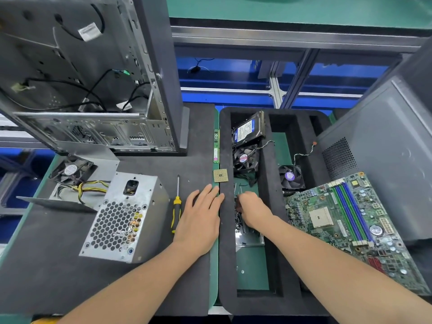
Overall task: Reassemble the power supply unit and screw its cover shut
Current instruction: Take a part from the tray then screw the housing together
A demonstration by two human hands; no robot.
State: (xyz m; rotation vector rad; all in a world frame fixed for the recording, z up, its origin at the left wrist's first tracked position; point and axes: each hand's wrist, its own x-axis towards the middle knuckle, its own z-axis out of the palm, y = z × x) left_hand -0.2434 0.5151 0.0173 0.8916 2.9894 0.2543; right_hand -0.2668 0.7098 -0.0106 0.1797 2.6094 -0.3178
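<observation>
a person's left hand (201,218) lies flat on the dark mat (58,277) at lower centre, fingers straight and slightly spread, fingertips at the rim of a black foam tray (225,253). the right hand (252,209) reaches into the tray's narrow left compartment, fingers curled down over a pile of small screws (239,222); whether they pinch one cannot be told. the power supply unit (124,216), a metal box with a honeycomb grille, stands at lower left, with a fan (70,170) and yellow cables (90,185) just beyond it. a yellow-and-black screwdriver (177,204) lies between unit and left hand. a cpu chip (220,175) rests on the tray's rim; a motherboard (350,220) lies at right.
</observation>
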